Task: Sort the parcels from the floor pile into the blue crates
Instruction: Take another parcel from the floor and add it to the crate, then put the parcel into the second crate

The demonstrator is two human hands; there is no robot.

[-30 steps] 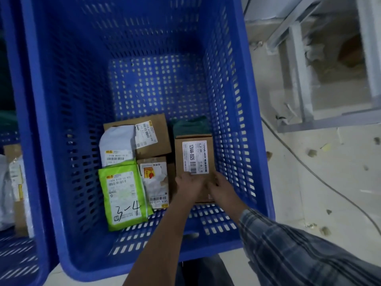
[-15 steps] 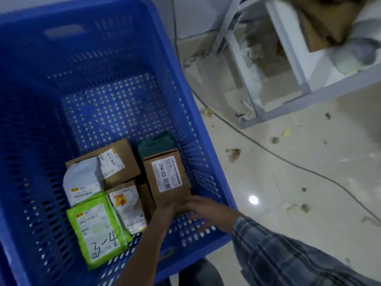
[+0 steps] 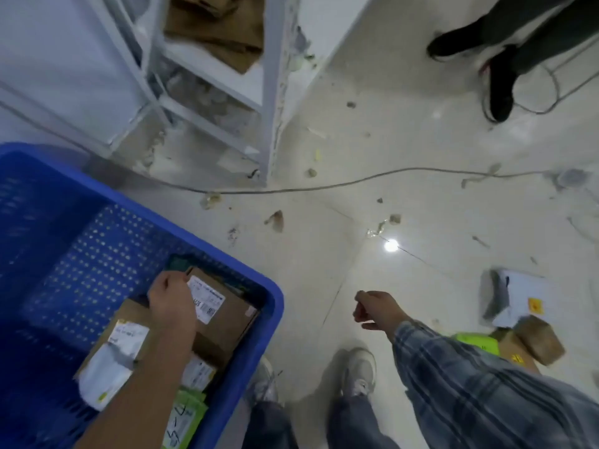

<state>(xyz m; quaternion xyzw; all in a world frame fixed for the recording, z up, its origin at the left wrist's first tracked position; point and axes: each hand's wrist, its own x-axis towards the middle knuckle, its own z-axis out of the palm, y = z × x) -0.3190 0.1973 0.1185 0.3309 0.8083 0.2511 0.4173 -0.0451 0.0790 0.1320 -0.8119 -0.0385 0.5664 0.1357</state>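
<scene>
left hand (image 3: 170,306) is down inside the blue crate (image 3: 275,299), bare forearm running in from the bottom edge. fingers curled, knuckles up, resting on the near-left edge of the brown cardboard box (image 3: 227,319); whether it grips the box or only rests there, cannot tell, fingertips are hidden. right hand (image 3: 372,309) is out over the floor (image 3: 324,140), well clear of the crate, plaid sleeve (image 3: 470,384) reaching in from the lower right. its fingers are loosely curled and hold nothing.

the brown cardboard box lies flat in the crate's right corner, a white shipping label (image 3: 207,299) with barcode on top, partly covered by the left hand. a dark green parcel (image 3: 176,262) pokes out just behind the box. left of the forearm sits another brown box (image 3: 129,314) with a white label, and a white poly mailer (image 3: 100,377) overlaps its near end. a lime green mailer (image 3: 184,422) with handwriting lies at the crate's near edge, beside a small labelled packet (image 3: 197,372).

floor pile is at lower right, beside the right sleeve: a white mailer (image 3: 518,296), a kraft brown parcel (image 3: 538,340), a flat brown box (image 3: 515,353) and a lime green packet (image 3: 476,343) partly hidden by the sleeve. the right hand is near the pile but apart from it.

white metal shelving (image 3: 269,92) stands behind the crate, a cable (image 3: 356,183) runs across the floor, another person's dark shoes (image 3: 499,82) at top right. the wearer's pale sneakers (image 3: 359,371) are between crate and pile.
</scene>
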